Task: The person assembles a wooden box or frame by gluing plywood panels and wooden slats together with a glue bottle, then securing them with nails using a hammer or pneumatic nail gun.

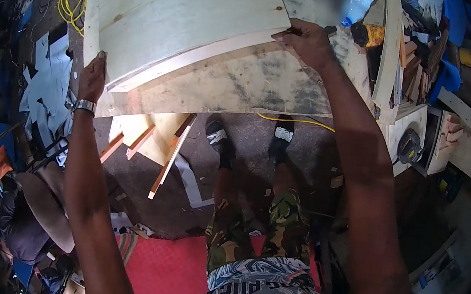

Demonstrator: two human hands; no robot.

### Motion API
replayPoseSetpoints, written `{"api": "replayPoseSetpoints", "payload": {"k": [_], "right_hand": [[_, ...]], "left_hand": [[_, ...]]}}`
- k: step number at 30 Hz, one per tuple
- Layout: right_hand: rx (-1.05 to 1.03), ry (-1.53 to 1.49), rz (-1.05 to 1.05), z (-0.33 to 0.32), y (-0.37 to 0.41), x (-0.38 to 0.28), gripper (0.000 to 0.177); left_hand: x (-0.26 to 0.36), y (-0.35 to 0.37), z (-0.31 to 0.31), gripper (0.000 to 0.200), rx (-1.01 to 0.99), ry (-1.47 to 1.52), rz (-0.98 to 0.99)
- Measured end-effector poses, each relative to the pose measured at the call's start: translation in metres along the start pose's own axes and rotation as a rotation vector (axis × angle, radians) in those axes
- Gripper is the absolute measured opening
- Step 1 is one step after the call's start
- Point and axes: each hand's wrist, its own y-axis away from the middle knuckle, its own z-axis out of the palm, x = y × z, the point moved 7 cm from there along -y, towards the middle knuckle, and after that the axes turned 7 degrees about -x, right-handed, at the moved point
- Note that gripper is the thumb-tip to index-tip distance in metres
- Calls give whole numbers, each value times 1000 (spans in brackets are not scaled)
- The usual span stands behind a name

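Note:
A broad pale wooden panel with a light strip of wood along its near edge lies on a plywood worktable. At the panel's near left corner is my left hand, closed on its edge, with a watch on the wrist. My right hand pinches the panel's near right corner between thumb and fingers. The undersides of the corners are hidden.
Wood offcuts and a power tool are at the right. A plastic bottle stands at the back. Yellow cable and grey sheets lie on the left. Wooden pieces jut out below the table.

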Motion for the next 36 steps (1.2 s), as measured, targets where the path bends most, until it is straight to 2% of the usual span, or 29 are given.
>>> {"api": "replayPoseSetpoints", "payload": {"k": [2, 4, 5, 6, 7, 8, 9, 10, 13, 14, 17, 21, 25, 29, 36], "right_hand": [[-7, 55, -7, -1, 3, -5, 26], [-42, 172, -78, -7, 8, -12, 25], [-97, 17, 88, -8, 11, -6, 29], [-105, 14, 14, -12, 8, 12, 38], [-31, -236, 78, -11, 21, 4, 49], [-38, -381, 160, -15, 21, 12, 57], [-24, -336, 203, -16, 18, 11, 55], [29, -416, 164, -15, 22, -1, 54], [23, -285, 156, -8, 25, -18, 50], [87, -252, 152, -4, 27, -27, 51], [164, -236, 201, -2, 26, -30, 49], [239, -287, 181, -2, 27, -27, 49], [291, -330, 101, -9, 24, -12, 44], [363, -362, 37, -2, 27, -17, 40], [445, -420, 68, 9, 34, -21, 35]], "left_hand": [[-2, 3, 0, 52, -41, 10, -87], [-37, -11, 4, 49, 7, 102, 71], [-61, -20, 6, 46, -70, 31, 318], [-51, -8, 6, 44, -83, 184, 155], [-40, 7, 5, 42, -71, 340, -7], [-29, 15, 3, 40, -138, 265, -165], [-11, 31, 3, 38, -57, 393, -220], [-39, 27, 18, 34, -69, 676, -258], [-32, 60, 20, 35, -9, 925, -221], [-38, 70, 20, 36, 21, 951, -195], [-32, 96, 32, 35, 90, 1046, -15], [-30, 102, 39, 42, 242, 909, 77], [-31, 99, 44, 47, 441, 940, 72], [-37, 104, 49, 35, 468, 945, 56], [-41, 106, 55, 28, 526, 1024, 85]]}}
